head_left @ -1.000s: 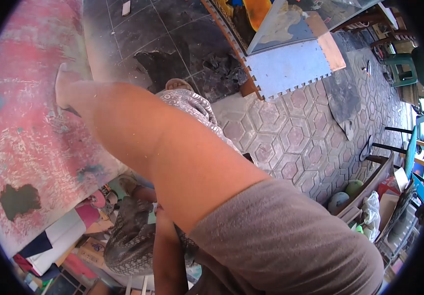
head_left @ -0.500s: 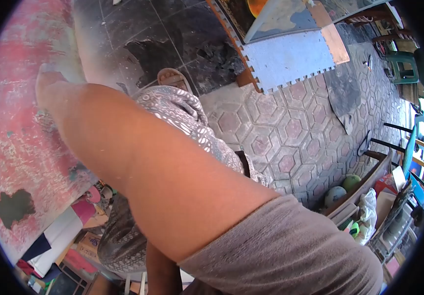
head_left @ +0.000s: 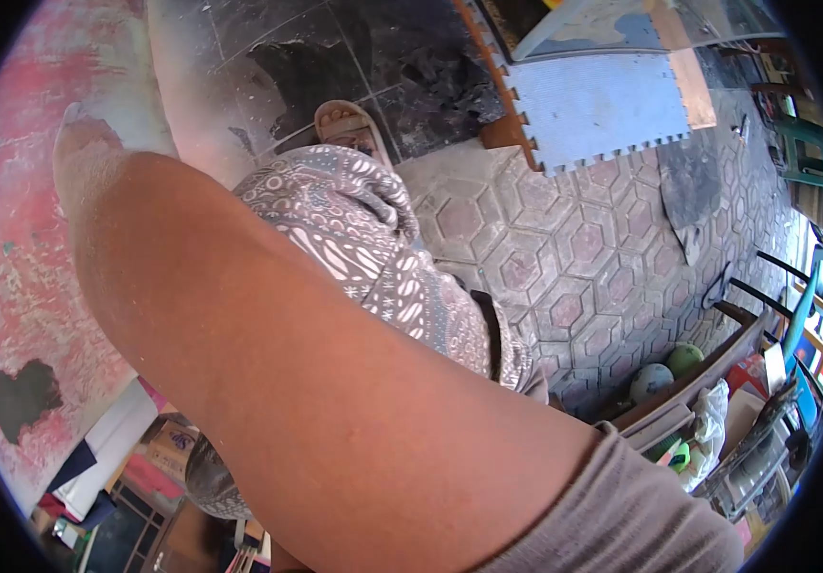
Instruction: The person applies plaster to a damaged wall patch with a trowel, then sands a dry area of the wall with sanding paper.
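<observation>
My right arm stretches from the lower right up to the upper left and fills most of the view. My right hand (head_left: 80,158) is coated in pale dust and rests on a large worn red-painted board (head_left: 15,277) at the left. Its fingers are hidden behind the wrist, so I cannot tell whether it holds anything. The board has scuffed whitish areas and a dark bare patch (head_left: 20,396). My left hand is out of view.
My patterned trousers (head_left: 363,239) and sandalled foot (head_left: 349,124) show over dark tiles and hexagon paving (head_left: 574,258). A grey foam mat (head_left: 593,100) lies beyond. At the right stand two balls (head_left: 655,377), boxes and a green stool (head_left: 808,148).
My right hand has slid left and slightly up along the board, and the arm now looms closer. My other forearm, seen low down earlier, has left the view.
</observation>
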Demonstrator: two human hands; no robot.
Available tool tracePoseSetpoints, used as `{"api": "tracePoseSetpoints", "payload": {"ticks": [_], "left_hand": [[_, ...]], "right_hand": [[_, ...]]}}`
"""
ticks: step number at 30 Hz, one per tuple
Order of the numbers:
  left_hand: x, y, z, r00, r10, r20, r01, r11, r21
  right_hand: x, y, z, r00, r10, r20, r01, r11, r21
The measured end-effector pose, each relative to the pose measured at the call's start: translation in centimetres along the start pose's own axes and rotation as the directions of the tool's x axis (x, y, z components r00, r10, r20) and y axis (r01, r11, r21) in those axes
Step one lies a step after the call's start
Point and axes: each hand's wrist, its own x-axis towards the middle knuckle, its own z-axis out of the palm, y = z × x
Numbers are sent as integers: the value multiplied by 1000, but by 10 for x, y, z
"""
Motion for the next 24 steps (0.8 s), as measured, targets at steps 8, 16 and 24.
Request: {"api": "tracePoseSetpoints", "payload": {"ticks": [8,16,24], "left_hand": [[14,15,-3,997,63,-38,-62,998,7],[37,69,3,977,202,67,-204,979,22],[34,77,48,912,276,302,-330,933,143]], "right_hand": [[-13,-16,-12,999,-34,37,36,998,-53],[-8,-7,-49,990,-135,-46,116,951,-286],[-15,24,-114,977,-39,-209,-49,915,-399]]}}
